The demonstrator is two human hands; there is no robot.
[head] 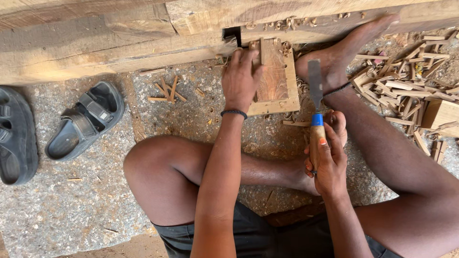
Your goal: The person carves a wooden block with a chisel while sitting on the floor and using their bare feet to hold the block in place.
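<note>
I sit on the ground with my legs folded. My left hand [241, 76] rests flat on a small wooden board [277, 81] that lies against a large timber beam [119, 43]. A rectangular slot [231, 34] is cut into the beam just above the hand. My right hand [327, 165] grips the wooden handle of a chisel [315, 102] with a blue collar; its flat steel blade points up toward the beam, beside the board. My right foot [339, 55] presses against the beam next to the board.
Two dark sandals [86, 119] [16, 134] lie on the speckled stone floor at the left. A heap of wood offcuts and chips [406, 81] covers the ground at the right. Curled shavings sit on the beam's ledge [287, 23].
</note>
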